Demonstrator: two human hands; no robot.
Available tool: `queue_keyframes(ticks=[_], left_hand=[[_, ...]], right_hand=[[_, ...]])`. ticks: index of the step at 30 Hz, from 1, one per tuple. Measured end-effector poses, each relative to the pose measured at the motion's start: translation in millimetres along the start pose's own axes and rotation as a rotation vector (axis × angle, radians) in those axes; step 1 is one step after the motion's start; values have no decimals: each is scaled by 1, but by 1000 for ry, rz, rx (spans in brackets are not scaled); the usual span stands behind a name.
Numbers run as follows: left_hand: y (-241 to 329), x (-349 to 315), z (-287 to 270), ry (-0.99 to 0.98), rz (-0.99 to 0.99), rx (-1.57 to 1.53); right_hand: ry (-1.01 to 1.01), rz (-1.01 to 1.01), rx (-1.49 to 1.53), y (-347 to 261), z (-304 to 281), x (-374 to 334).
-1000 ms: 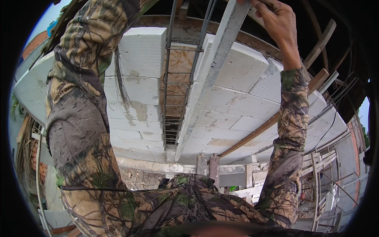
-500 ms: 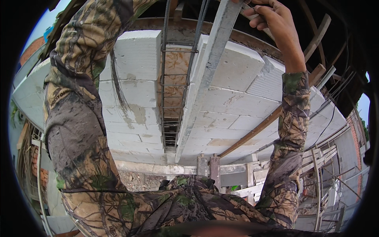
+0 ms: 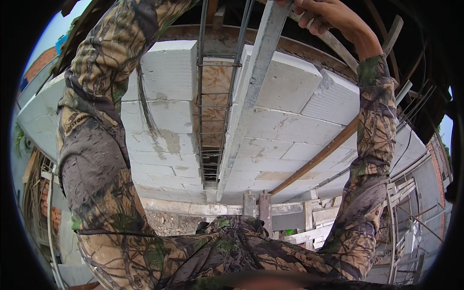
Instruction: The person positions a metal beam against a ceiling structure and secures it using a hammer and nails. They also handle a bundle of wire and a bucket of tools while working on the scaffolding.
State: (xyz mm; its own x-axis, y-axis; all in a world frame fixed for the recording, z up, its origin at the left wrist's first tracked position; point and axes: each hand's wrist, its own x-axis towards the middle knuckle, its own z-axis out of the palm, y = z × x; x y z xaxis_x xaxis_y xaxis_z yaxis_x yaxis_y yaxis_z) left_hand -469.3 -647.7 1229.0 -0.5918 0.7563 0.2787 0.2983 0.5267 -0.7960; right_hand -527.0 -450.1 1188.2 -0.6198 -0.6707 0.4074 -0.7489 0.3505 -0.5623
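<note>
Fingers (image 3: 316,25) of raised right hand (image 3: 340,17) curled beside grey bar (image 3: 256,75), grip unclear; left arm (image 3: 94,140) raised, hand unseen.

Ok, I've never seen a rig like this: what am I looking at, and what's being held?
There is no machine here: a person works bare-handed, and the view comes from a wide fisheye camera on their head, so straight edges bend. The two camouflage sleeves are the person's own. The right hand is at the top, beside a long grey bar; whether its grip is closed on anything, I can't tell. The left hand is out of view. Behind are white blocks, with a steel cage in the gap left of the bar. Dark strands hang near the left sleeve.
</note>
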Motion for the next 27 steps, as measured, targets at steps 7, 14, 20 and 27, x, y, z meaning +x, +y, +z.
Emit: queue_keyframes(ticks=[7, 14, 20, 27], left_hand=[[4, -7, 13, 182, 36, -41], [33, -11, 17, 344, -66, -1], [44, -5, 29, 439, -124, 103], [51, -4, 33, 432, -224, 163]], right_hand=[[-94, -124, 283, 33, -5, 28], [-110, -183, 524, 53, -1, 41], [-207, -244, 658, 59, 0, 43], [-113, -284, 606, 64, 5, 47]])
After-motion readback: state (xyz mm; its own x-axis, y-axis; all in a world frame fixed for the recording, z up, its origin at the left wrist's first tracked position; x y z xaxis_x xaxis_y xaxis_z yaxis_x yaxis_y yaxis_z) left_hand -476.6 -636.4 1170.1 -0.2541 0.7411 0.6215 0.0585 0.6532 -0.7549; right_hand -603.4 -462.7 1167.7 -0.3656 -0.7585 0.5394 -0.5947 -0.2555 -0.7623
